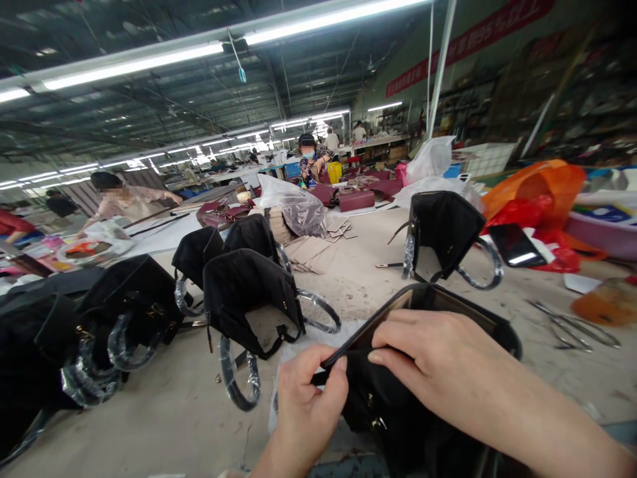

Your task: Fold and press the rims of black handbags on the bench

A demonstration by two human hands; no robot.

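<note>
A black handbag (398, 411) stands open in front of me at the table's near edge. My left hand (306, 405) pinches the bag's near rim between thumb and fingers. My right hand (432, 358) lies over the top of the bag, fingers curled on the rim of its opening. White paper or plastic (293, 355) lies under the bag. Another black handbag (445, 229) with plastic-wrapped handles stands just beyond it.
Several black handbags (249, 292) with wrapped handles stand on the grey table (164, 405) to my left. Scissors (572, 325) lie at the right, by orange and red plastic bags (540, 189). Cardboard pieces (313, 252) sit mid-table. Other people (122, 199) work at tables further back.
</note>
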